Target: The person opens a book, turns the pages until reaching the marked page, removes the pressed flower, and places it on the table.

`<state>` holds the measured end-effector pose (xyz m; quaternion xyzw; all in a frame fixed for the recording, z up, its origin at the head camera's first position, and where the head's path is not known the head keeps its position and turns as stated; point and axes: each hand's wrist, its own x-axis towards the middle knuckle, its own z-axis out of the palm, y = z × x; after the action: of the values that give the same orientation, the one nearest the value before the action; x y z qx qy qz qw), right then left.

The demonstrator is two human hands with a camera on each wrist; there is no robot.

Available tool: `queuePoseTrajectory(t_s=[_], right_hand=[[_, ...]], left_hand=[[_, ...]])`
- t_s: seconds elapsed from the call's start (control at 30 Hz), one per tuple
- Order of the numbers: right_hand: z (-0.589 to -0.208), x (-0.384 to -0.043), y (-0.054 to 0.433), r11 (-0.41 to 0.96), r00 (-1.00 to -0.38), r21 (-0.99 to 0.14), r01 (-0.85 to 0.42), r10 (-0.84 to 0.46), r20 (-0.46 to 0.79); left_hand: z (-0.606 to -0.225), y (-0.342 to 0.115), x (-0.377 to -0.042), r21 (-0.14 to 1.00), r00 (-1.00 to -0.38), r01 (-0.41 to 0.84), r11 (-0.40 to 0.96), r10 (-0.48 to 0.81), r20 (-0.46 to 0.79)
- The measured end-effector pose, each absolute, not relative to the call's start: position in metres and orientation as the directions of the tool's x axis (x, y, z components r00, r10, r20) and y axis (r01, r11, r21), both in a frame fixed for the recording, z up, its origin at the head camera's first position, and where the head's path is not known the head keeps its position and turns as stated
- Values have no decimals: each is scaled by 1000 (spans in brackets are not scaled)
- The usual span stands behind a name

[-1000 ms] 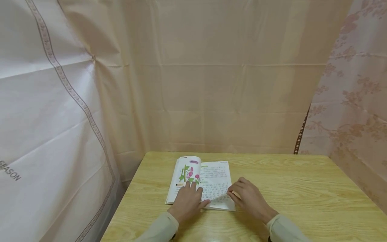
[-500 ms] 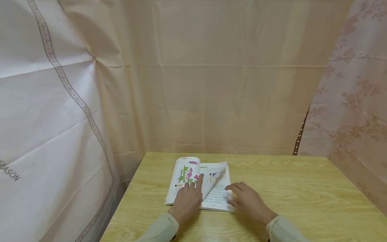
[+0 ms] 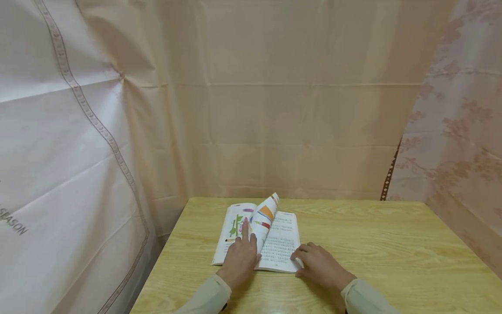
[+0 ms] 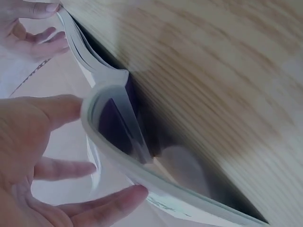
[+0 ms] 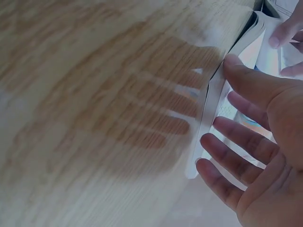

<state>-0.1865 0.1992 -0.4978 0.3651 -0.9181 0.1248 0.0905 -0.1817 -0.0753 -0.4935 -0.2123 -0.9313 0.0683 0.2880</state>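
Observation:
An illustrated book (image 3: 279, 250) lies spread on the wooden table, a plant picture on its left side and printed text on its right. One loose page (image 3: 266, 218), with colourful drawings, stands curled up near the middle. My left hand (image 3: 239, 259) rests on the left pages close to the fold, index finger pointing up the page. The left wrist view shows its fingers extended over the arched pages (image 4: 165, 182). At the book's lower right corner is my right hand (image 3: 319, 264). Its thumb (image 5: 246, 78) touches the book's edge and its other fingers stay loosely spread alongside.
The light wooden table (image 3: 372, 235) extends to both sides of the book. Behind it hangs a beige cloth (image 3: 290, 109). A white cloth (image 3: 70, 165) hangs at the left and a flower-patterned one (image 3: 462, 144) at the right.
My right hand has let go of the page it pinched. That page has swung up and leftward. My left index finger and thumb have shifted, and the right hand has dropped slightly beside the book's corner.

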Motion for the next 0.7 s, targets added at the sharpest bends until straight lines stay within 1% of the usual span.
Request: queuePoseTrajectory(t_s=[0.1, 0.13, 0.27, 0.33, 0.43, 0.6, 0.7], right_hand=[[-499, -189, 200, 706, -725, -174, -687, -647, 237], [-499, -189, 200, 704, -724, -177, -688, -649, 235], [-500, -192, 201, 691, -718, -198, -695, -654, 238], [-499, -193, 202, 680, -711, -209, -703, -660, 243], [-498, -194, 202, 668, -704, -222, -710, -668, 241], [-494, -194, 202, 661, -697, -222, -717, -679, 230], [-492, -194, 203, 650, -685, -218, -728, -689, 235]], left_hand=[[-492, -79, -182, -261, -756, 324, 909, 415, 507], [-492, -80, -182, -281, -759, 313, 907, 417, 501], [-489, -85, -181, -356, -758, 301, 885, 448, 473], [-488, -86, -182, -369, -752, 310, 876, 463, 468], [-489, -87, -182, -347, -735, 344, 872, 481, 479], [-490, -87, -182, -276, -694, 445, 852, 523, 495], [-489, -86, -182, -246, -698, 484, 840, 540, 471]])
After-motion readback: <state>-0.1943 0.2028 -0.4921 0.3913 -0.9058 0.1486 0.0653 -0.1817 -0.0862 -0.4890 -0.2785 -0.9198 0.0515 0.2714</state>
